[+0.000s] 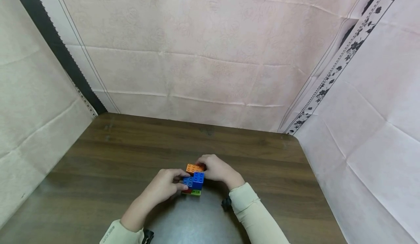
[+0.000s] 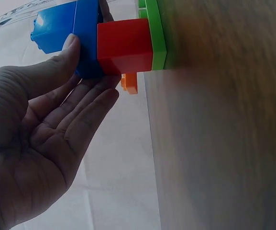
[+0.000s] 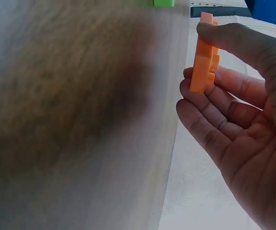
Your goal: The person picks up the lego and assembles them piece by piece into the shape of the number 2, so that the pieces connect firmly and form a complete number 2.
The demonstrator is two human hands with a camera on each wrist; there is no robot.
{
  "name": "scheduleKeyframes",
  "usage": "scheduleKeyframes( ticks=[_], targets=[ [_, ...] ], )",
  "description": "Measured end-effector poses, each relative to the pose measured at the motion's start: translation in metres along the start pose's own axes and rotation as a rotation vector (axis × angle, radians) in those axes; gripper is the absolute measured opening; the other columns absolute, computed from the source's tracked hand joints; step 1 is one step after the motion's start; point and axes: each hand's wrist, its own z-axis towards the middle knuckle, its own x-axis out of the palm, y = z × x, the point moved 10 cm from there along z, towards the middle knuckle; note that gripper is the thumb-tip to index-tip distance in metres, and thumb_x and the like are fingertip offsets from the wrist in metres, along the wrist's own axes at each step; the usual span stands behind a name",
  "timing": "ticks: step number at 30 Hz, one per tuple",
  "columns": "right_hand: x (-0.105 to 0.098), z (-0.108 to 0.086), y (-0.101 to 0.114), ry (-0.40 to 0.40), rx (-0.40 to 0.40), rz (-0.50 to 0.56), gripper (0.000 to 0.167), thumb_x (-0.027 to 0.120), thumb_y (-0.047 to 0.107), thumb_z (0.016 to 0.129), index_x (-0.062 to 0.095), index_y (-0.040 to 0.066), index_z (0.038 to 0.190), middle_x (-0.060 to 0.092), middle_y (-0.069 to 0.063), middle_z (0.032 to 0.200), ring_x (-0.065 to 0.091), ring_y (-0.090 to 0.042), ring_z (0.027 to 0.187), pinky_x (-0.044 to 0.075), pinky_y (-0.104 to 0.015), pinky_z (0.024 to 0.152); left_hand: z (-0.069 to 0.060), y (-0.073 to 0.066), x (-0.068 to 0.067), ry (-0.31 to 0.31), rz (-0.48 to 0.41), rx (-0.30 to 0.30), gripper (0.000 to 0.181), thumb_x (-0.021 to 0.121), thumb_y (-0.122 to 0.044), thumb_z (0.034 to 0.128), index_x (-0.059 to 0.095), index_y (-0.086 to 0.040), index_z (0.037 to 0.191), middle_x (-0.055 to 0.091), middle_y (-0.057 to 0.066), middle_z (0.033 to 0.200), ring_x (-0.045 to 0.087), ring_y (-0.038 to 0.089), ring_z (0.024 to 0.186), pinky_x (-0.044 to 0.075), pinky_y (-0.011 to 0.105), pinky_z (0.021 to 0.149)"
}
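Note:
A small stack of toy building bricks stands on the table. At its base is a green plate (image 2: 158,40), with a red brick (image 2: 124,45) above it. Over the red one lies a long blue brick (image 2: 87,45), topped by a smaller blue brick (image 1: 198,180). My left hand (image 1: 165,185) holds the long blue brick between thumb and fingers. Just behind the stack, my right hand (image 1: 218,170) pinches a thin orange brick (image 3: 204,64), studs up, above the tabletop. Whether the orange brick touches the stack I cannot tell.
The brown wooden table (image 1: 157,138) spreads around the hands. Pale cloth (image 1: 203,54) hangs behind its far edge and along both sides. A dark wristband (image 1: 226,203) shows at the right wrist, another strap (image 1: 148,235) at the left.

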Motion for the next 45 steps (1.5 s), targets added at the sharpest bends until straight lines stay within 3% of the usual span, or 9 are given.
scheduleKeyframes(
  ticks=[10,24,30,33,40,45],
  targets=[
    [-0.003,-0.002,-0.004,0.004,0.035,0.023,0.033,0.078,0.019,0.09,0.069,0.014,0.122,0.067,0.004,0.112,0.059,-0.008,0.093,0.053,-0.027,0.09,0.0,0.002,0.001,-0.002,0.001,-0.013,0.026,0.081,-0.021,0.0866,0.075,-0.02,0.112,0.073,0.002,0.109,0.067,0.014,0.094,0.056,0.045,0.086],
    [-0.024,-0.01,0.005,-0.058,-0.01,0.067,0.032,0.073,0.03,0.095,0.069,0.014,0.123,0.07,0.004,0.111,0.062,-0.005,0.09,0.054,-0.025,0.085,0.0,-0.002,-0.003,-0.022,0.001,-0.031,0.025,0.082,-0.019,0.085,0.077,-0.02,0.109,0.073,0.005,0.111,0.069,0.02,0.097,0.057,0.045,0.083],
    [-0.033,-0.014,0.014,-0.066,-0.036,0.082,0.032,0.072,0.027,0.096,0.068,0.012,0.124,0.07,0.002,0.11,0.062,-0.006,0.089,0.055,-0.025,0.084,0.0,-0.001,-0.002,-0.023,-0.002,-0.044,0.025,0.082,-0.019,0.0848,0.076,-0.021,0.109,0.073,0.005,0.112,0.069,0.021,0.099,0.057,0.046,0.084],
    [-0.036,-0.017,0.018,-0.063,-0.045,0.08,0.032,0.071,0.027,0.096,0.068,0.012,0.125,0.07,0.003,0.11,0.062,-0.006,0.089,0.054,-0.023,0.083,0.0,-0.001,-0.001,-0.02,0.005,-0.026,0.025,0.082,-0.02,0.0851,0.076,-0.021,0.11,0.073,0.004,0.111,0.069,0.02,0.098,0.057,0.046,0.084],
    [-0.049,-0.025,0.032,-0.073,-0.049,0.082,0.034,0.07,0.027,0.097,0.067,0.012,0.127,0.07,0.002,0.113,0.062,-0.007,0.091,0.054,-0.023,0.085,-0.001,-0.004,-0.002,-0.013,0.038,0.082,0.025,0.081,-0.023,0.0869,0.075,-0.018,0.111,0.074,0.002,0.107,0.069,0.016,0.095,0.058,0.042,0.082],
    [-0.06,-0.032,0.041,-0.083,-0.059,0.08,0.038,0.069,0.03,0.097,0.066,0.012,0.13,0.069,0.001,0.115,0.062,-0.008,0.092,0.054,-0.024,0.085,-0.001,-0.006,-0.003,-0.019,0.038,0.109,0.025,0.08,-0.023,0.0869,0.075,-0.019,0.111,0.074,0.002,0.107,0.07,0.016,0.094,0.058,0.04,0.081]
  ],
)
